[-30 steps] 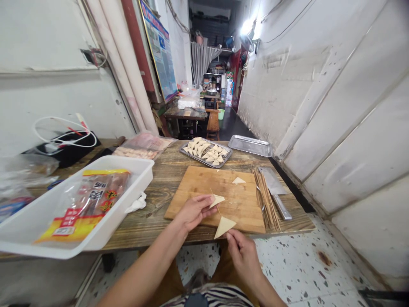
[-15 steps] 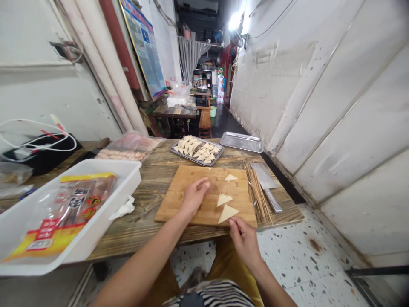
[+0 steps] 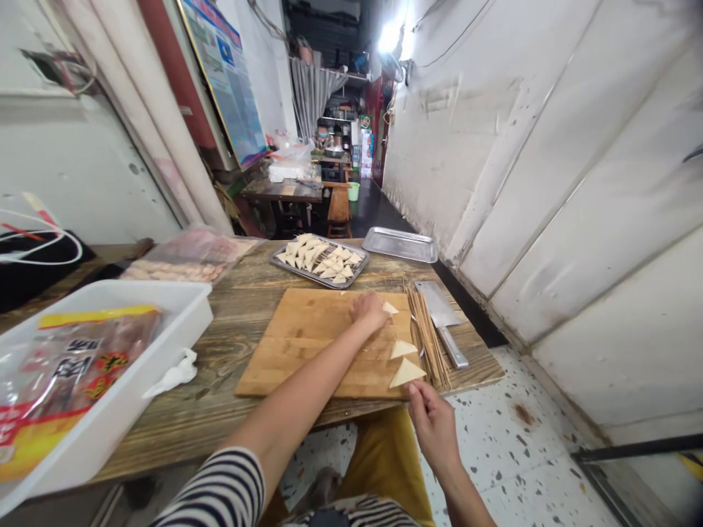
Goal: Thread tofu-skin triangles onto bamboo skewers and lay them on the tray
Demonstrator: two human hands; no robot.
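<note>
On the wooden cutting board (image 3: 307,344), my left hand (image 3: 369,311) is at the far right part with its fingers curled at a pale triangular slice of tofu (image 3: 390,308). The hand covers part of that slice, and its fingertips are hidden. My right hand (image 3: 433,416) is at the board's near right edge, closed in a pinch on the end of a thin skewer, mostly hidden. Two more pale triangular slices (image 3: 407,372) are in line above that hand and appear threaded on the skewer.
A bundle of bamboo skewers (image 3: 428,333) lies right of the board, beside a cleaver (image 3: 439,307). Behind the board are a metal tray (image 3: 351,282) of skewered triangles and another metal tray (image 3: 400,245). A white tub (image 3: 192,300) holding packaged food stands at left, near a plastic bag (image 3: 187,256).
My left hand has moved right and away from me to the far slice. My right hand has shifted slightly right with the skewered slices. The view has turned a little.
</note>
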